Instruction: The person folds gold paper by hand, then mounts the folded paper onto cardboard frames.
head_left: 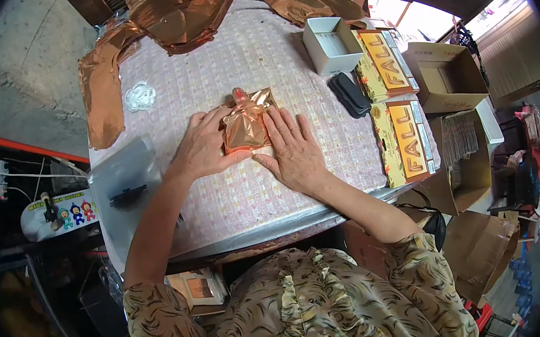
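Observation:
A folded copper-coloured foil balloon [247,130] lies on the cloth-covered table in front of me, with a short tab [240,95] sticking out at its far end. My left hand [205,144] grips its left side, fingers bent over the far left edge and thumb along the near edge. Flat on the right side of the foil rests my right hand [296,152], its fingers spread and its thumb close to the near edge. Part of the balloon is hidden under both hands.
More copper foil balloons [181,16] lie along the table's far and left edges. A crumpled clear wad [140,96] and plastic bags [128,183] sit left. On the right are a white box [330,43], a black case [349,95], "FALL" packages [405,134] and cardboard boxes [448,74].

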### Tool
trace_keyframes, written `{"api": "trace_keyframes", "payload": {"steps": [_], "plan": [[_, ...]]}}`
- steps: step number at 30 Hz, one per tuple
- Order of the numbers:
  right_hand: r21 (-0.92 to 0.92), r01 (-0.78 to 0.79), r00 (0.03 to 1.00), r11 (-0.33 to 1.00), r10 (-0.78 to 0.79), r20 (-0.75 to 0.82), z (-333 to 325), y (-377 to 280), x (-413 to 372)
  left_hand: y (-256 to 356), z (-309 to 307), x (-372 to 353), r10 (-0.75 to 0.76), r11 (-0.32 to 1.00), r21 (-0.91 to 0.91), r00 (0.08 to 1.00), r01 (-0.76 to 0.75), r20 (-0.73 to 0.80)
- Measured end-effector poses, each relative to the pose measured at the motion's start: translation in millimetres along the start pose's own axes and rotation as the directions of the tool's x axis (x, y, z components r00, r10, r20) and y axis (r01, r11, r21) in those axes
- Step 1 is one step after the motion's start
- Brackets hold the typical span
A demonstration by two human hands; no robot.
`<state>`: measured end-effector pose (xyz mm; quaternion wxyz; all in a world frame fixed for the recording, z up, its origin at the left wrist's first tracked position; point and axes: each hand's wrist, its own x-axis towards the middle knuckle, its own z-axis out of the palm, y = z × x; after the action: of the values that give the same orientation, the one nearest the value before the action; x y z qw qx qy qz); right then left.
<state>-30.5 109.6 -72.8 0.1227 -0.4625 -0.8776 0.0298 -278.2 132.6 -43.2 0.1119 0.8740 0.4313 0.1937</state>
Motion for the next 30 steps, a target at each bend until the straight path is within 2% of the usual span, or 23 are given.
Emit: {"api": "trace_keyframes", "payload": {"steps": [3,9,13,15,19,21,22,24,30], "plan": [[-0.004,0.001,1.0,1.0,-0.001,-0.007,1.7,-0.2,0.0,-1.4,1.3,-0.6,0.024,0.999,-0.023,0.999,-0.025,-0.049],[0.015,-0.004,1.0,1.0,0.004,-0.01,1.5,-0.5,-0.3,-8.4,7.6,-5.3,0.035,0.999,0.013,0.998,-0.035,-0.044],[-0.027,0.006,1.0,1.0,-0.006,0.011,2.6,0.3,1.2,-5.1,6.3,-8.0,-0.021,0.999,-0.046,0.999,0.019,-0.032],[-0.024,0.013,1.0,1.0,-0.012,0.013,3.1,-0.2,1.8,-1.9,9.0,-9.2,-0.01,0.997,-0.081,0.993,0.001,-0.113],[-0.04,0.022,1.0,0.999,-0.021,0.011,3.2,0.0,3.1,8.3,12.8,-15.6,-0.063,0.995,-0.083,0.991,0.054,-0.12],[-0.048,0.025,1.0,0.999,-0.025,0.0,5.1,0.9,2.5,22.7,14.4,-19.5,-0.248,0.962,-0.182,0.931,0.203,-0.268],[-0.044,0.031,1.0,0.999,-0.03,0.002,4.8,0.1,2.3,27.5,17.4,-23.2,-0.254,0.961,-0.181,0.929,0.21,-0.269],[-0.044,0.016,1.0,0.999,-0.015,0.019,3.2,-0.5,2.5,35.4,27.0,-30.1,-0.449,0.889,-0.266,0.828,0.373,-0.337],[-0.045,0.022,1.0,0.999,-0.021,0.021,6.2,1.8,1.6,45.2,47.0,-37.2,-0.49,0.87,-0.19,0.76,0.455,-0.428]]}}
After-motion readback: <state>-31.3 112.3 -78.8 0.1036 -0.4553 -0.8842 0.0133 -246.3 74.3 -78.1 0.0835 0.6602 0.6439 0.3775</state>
